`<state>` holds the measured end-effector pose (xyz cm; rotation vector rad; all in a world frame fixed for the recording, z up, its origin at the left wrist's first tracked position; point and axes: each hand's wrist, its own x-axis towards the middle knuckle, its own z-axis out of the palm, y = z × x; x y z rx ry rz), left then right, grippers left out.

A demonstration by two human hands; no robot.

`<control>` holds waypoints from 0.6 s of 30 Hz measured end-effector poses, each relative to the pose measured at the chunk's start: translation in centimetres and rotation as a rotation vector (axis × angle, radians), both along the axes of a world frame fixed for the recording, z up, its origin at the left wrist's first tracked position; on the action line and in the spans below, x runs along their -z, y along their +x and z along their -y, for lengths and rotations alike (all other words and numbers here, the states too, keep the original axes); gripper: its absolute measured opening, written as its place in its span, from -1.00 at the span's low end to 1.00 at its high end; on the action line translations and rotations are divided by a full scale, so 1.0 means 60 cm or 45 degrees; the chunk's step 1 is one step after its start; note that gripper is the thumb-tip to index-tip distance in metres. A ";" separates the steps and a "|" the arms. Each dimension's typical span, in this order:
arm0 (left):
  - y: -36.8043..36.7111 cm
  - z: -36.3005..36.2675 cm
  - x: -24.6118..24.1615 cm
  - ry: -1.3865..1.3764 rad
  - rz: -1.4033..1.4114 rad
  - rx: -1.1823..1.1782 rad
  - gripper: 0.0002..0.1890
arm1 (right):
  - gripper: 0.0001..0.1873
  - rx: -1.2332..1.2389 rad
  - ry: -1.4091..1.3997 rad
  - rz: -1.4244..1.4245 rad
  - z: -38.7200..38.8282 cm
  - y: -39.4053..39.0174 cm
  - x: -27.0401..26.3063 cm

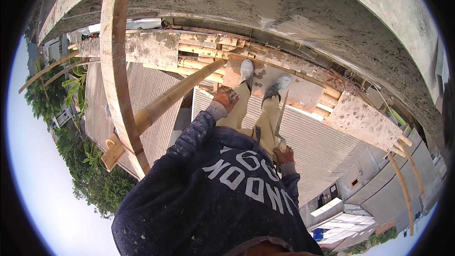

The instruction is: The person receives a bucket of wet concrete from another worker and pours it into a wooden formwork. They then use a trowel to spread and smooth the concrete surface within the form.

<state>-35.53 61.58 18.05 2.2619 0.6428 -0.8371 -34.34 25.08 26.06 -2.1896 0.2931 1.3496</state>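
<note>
My left hand [226, 99], reddish and smeared, is beside my left thigh below a pale cuff; its fingers are not clear enough to show whether it holds anything. Lower and to the right, my right hand [284, 155] grips the handle of a trowel [281, 115]. The trowel's thin blade is seen nearly edge-on and points up the picture, along my right leg. My dusty boots stand on a stained board [273, 85] laid over bamboo poles.
A rough concrete face [220, 0] curves across the top. A wooden beam [117, 60] crosses a thick bamboo pole [170, 97] at left. More boards [362, 121] lie along the scaffold at right. Corrugated roofs [320, 145] lie below the walkway's outer edge.
</note>
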 end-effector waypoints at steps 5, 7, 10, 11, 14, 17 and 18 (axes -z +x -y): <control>0.060 0.016 -0.063 -0.115 0.185 -0.017 -0.58 | -0.46 0.067 0.030 -0.031 0.036 0.033 0.045; 0.093 0.023 -0.111 0.116 0.159 0.034 -0.63 | -0.44 -0.012 0.093 0.045 0.041 0.050 0.052; 0.147 0.018 -0.197 -0.059 0.401 -0.286 -0.70 | -0.41 -0.046 0.212 0.140 0.032 0.080 0.061; 0.165 0.014 -0.228 -0.019 0.454 -0.351 -0.72 | -0.41 -0.015 0.175 0.116 0.025 0.090 0.061; 0.211 0.001 -0.321 0.063 0.780 -0.515 -0.77 | -0.47 -0.200 0.275 0.326 0.012 0.120 0.045; 0.241 -0.035 -0.402 0.146 1.242 -0.526 -0.80 | -0.53 -0.326 0.240 0.614 -0.018 0.140 0.026; 0.246 -0.045 -0.427 0.335 1.246 -0.470 -0.82 | -0.55 -0.368 0.205 0.730 -0.030 0.146 0.021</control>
